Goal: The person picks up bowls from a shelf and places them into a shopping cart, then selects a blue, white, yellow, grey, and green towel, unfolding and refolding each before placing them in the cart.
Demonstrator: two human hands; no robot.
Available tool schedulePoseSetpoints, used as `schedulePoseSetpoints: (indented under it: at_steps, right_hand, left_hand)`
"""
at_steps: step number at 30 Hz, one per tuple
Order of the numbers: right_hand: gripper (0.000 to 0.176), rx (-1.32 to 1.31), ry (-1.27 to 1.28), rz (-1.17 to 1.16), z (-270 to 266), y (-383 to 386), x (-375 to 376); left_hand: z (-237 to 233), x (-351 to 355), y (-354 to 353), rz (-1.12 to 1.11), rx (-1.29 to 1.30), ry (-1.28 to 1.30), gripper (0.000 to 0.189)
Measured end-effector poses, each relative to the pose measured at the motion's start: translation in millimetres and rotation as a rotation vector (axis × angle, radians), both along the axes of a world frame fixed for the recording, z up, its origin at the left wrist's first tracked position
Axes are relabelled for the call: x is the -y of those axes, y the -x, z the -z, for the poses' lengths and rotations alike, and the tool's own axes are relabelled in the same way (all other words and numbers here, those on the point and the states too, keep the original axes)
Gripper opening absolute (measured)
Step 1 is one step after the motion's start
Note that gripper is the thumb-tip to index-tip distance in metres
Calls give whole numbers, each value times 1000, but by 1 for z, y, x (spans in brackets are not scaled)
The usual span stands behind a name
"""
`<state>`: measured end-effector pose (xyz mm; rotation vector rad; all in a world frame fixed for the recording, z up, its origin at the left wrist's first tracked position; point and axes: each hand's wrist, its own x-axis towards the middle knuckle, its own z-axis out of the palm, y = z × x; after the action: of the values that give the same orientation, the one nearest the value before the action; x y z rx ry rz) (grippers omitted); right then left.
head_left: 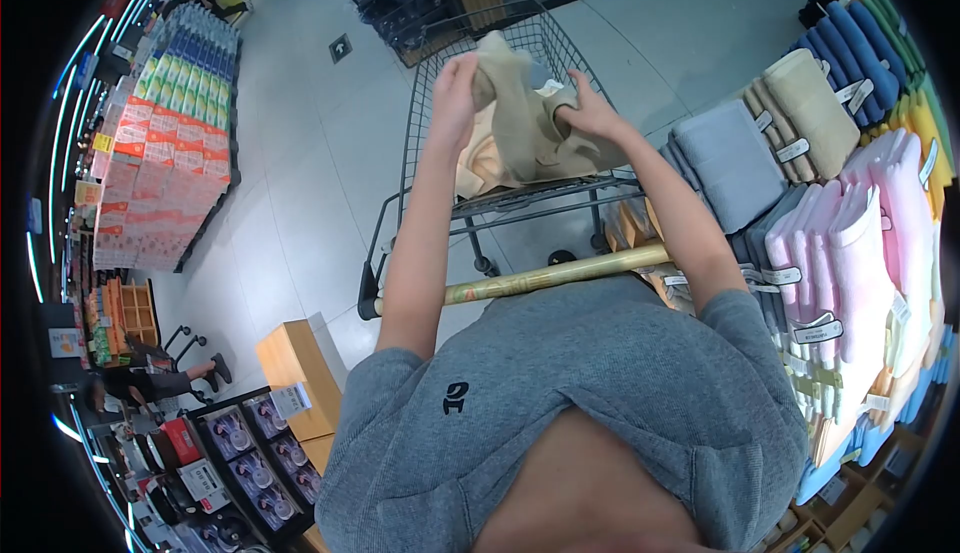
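Both hands are up over the cart [585,58] in the upper middle of the frame, and a beige towel [515,118] hangs between them. The left hand [455,83] has its fingers closed on the towel's top edge, pinching it high. The right hand [592,113] is bunched into a fold lower down on the right, clamped on the cloth as well. The towel's loose lower part droops into the basket, where a paler cloth [474,171] already lies.

What I'd worry about is that top pinch. It looks like a hold by the fingertips alone, and most of the weight hangs below it. If it slips, the towel would likely swing off the right hand and drape over the wire rim. It could also slide down to the floor [300,153], since the rim on the left is just beside the hanging edge. The wire itself could snag a loop or the small tag [548,83] near the right hand.

The cart handle [560,271] presses close to the person's shirt at mid-frame. A lean forward could push the cart away under the raised arms. On the right, the pink towels [860,253] stand just beside the right elbow, and a wide swing of that arm might drag one off the shelf.
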<state>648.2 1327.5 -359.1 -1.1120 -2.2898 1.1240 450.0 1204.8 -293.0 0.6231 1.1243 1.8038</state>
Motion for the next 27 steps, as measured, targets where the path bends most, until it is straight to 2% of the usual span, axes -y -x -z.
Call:
schedulePoseSetpoints:
  at_steps: [1,3,4,5,6,7,8,9,11,12,14,16,18,20,23,24,26,27]
  right_hand:
    - [58,-115,-40,-53,27,5,11]
    - [60,-154,-127,-205,52,7,14]
    - [60,-77,-176,-303,55,8,9]
    - [59,1,-226,-402,59,7,6]
    - [41,-578,219,-259,51,9,9]
    - [36,-437,198,-231,38,5,10]
    - [31,-298,176,-203,25,1,10]
    - [27,-160,152,-175,18,-3,9]
    - [24,-288,175,-35,21,-2,-2]
    - [23,-353,187,38,24,0,-9]
    - [22,-458,287,122,16,2,-11]
    - [23,-529,463,138,-17,7,0]
    - [24,-546,393,38,-12,16,13]
    - [28,-545,365,-72,-7,21,20]
    - [30,-471,283,-209,9,20,17]
    - [43,-359,169,-276,15,14,14]
    - [53,-87,172,-304,28,4,12]
    - [58,50,173,-316,33,-2,13]
  left_hand:
    - [-8,3,-16,123,103,-32,24]
    - [-12,7,-41,381,152,-59,24]
    - [-13,9,-50,511,177,-74,25]
    - [-16,11,-57,616,70,-14,24]
    - [-18,14,-62,718,-37,47,24]
    - [-19,14,-66,819,-146,109,24]
    - [-19,13,-68,844,-186,143,32]
    - [-20,15,-69,764,-286,195,38]
    - [-25,20,-69,601,-488,301,53]
    - [-13,18,-66,488,-603,299,61]
    - [40,7,-54,293,-777,274,74]
    - [93,-6,-43,158,-847,226,81]
    - [98,-5,-42,118,-877,314,82]
    - [96,-1,-35,150,-919,553,82]
    - [110,10,-22,57,-872,652,74]
    - [124,11,-20,-5,-900,624,71]
    - [152,10,-18,-123,-956,563,64]
    - [152,11,-23,-101,-943,626,64]
